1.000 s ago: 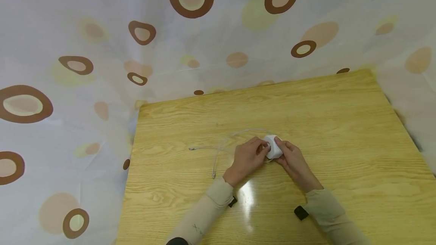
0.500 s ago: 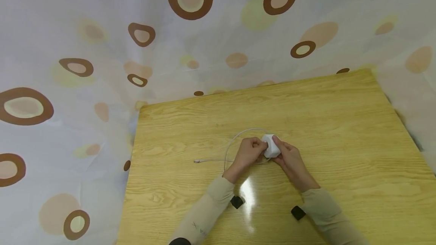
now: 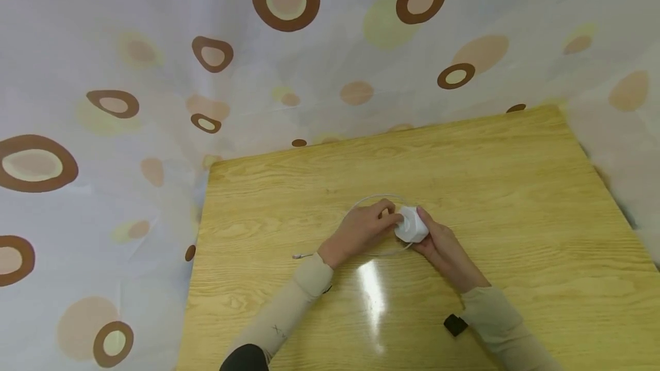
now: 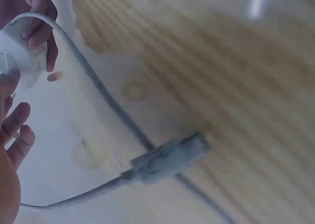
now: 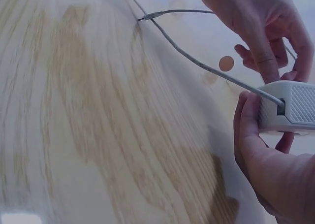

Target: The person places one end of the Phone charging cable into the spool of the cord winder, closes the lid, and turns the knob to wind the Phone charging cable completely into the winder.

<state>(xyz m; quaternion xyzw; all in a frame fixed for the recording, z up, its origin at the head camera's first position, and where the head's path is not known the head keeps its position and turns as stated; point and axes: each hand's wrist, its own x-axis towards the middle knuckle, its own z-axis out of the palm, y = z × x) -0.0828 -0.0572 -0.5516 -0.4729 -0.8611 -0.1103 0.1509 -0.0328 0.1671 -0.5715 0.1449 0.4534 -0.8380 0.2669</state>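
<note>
In the head view, a white, many-sided cable winder [image 3: 416, 227] is held up above the wooden table. My right hand [image 3: 444, 248] grips it around its side, thumb at the top edge. My left hand [image 3: 361, 228] reaches from the left, its thumb and a finger at the round middle of the winder's face; the other fingers curl apart from it. From a slot in the side, seen in the right wrist view, a thin white cable [image 5: 197, 62] runs out. Its plug end [image 4: 170, 157] lies across another stretch of cable in the left wrist view.
The wooden table [image 3: 515, 188] spreads around both hands, with a patterned cloth [image 3: 319, 56] behind and along its sides. A cable end [image 3: 298, 256] pokes out left of the left wrist. Black wrist-worn pieces [image 3: 455, 325] sit at the sleeves.
The left hand drew back slightly left and its wrist swung left, its grip at the winder's face loosening. The winder's face tilted more toward view. The cable end shifted nearer the front.
</note>
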